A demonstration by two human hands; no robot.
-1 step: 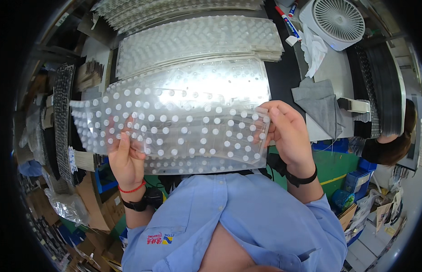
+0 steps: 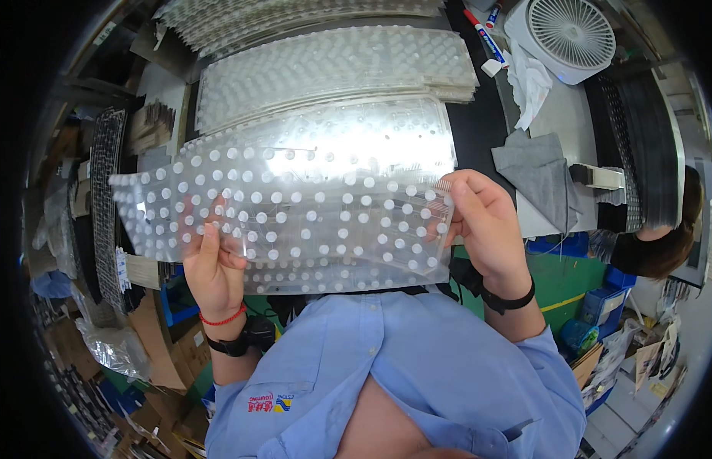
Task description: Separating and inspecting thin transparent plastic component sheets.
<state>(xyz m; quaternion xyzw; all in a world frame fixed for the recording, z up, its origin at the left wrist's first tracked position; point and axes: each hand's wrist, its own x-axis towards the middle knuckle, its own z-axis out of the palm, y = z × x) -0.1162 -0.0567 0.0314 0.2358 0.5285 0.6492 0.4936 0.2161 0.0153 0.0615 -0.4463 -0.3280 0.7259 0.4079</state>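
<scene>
Between my hands I hold a clear flexible plastic sheet (image 2: 306, 217) dotted with round white pads. My left hand (image 2: 214, 268) pinches its lower edge near the left end, thumb in front; its fingers show blurrily through the sheet behind. At the right end, my right hand (image 2: 482, 218) grips the edge between thumb and fingers, beside a row of fine printed lines. The sheet's left end sticks out past my left hand and bends. Beneath it lies a similar shiny clear sheet (image 2: 356, 126), partly covered by the held one.
Stacks of dotted clear sheets (image 2: 333, 69) lie behind. To the right are a white fan (image 2: 571, 34), markers (image 2: 490, 46), crumpled tissue (image 2: 530, 88), a grey cloth (image 2: 533, 172) and dark stacked strips (image 2: 646, 115). Another person's dark hair (image 2: 666, 245) shows at far right.
The held sheet's left end has shifted slightly outward to the left and down. Both hands stay in nearly the same place, still gripping it.
</scene>
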